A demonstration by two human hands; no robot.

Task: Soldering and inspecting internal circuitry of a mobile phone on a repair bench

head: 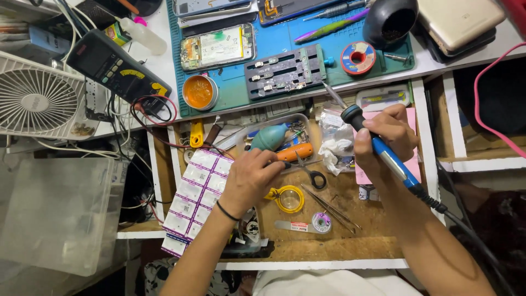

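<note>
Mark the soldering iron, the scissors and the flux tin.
soldering iron (390,158), head view, on its blue handle below the right hand's fingers.
scissors (316,179), head view, on a black finger loop.
flux tin (199,92), head view, on the orange paste inside.

The worktop (427,66) is lit brightly and evenly from above; soft shadows are cast into the drawer (378,219), and straight edges are bowed near the corners.
</note>
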